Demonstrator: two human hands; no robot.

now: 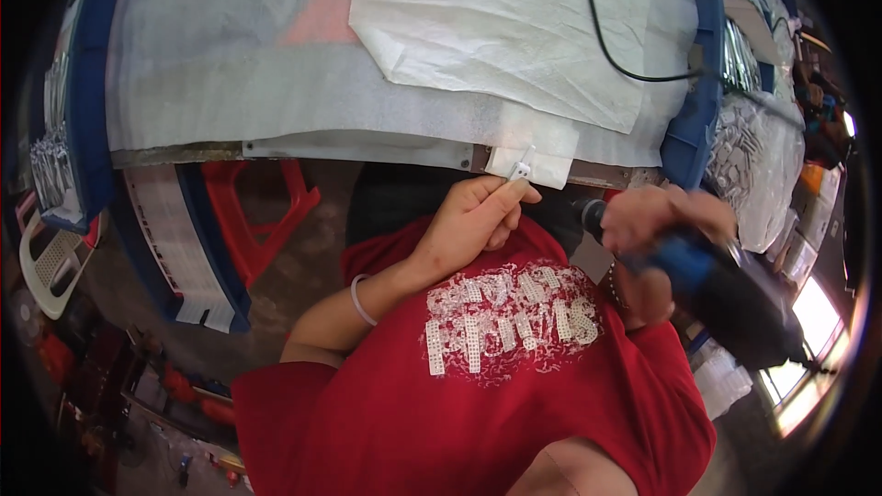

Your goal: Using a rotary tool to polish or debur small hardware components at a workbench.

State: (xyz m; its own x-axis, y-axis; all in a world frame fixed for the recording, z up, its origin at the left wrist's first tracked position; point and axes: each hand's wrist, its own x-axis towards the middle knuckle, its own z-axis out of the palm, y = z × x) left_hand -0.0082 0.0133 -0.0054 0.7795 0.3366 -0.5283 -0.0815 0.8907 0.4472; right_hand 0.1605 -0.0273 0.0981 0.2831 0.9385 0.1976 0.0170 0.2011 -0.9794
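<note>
Pinched between thumb and fingers, a small white piece with dark dots like holes [521, 170] is held by my left hand [470, 225] at the front edge of the table. A thin pointed bit stands up from it. Beneath lies a white square pad [556, 165] that overhangs the edge. My right hand [671, 216], smeared by motion, grips a black and blue power screwdriver [726, 294]. Its dark nose [593, 217] points left toward my left hand, apart from the white piece.
White cloth sheets [496, 18] cover the table. A black cable [597, 18] crosses them at right. Blue bins [694, 119] with metal parts flank both sides, and a clear bag of small parts [749, 156] hangs at right. A red stool [276, 239] stands below the table.
</note>
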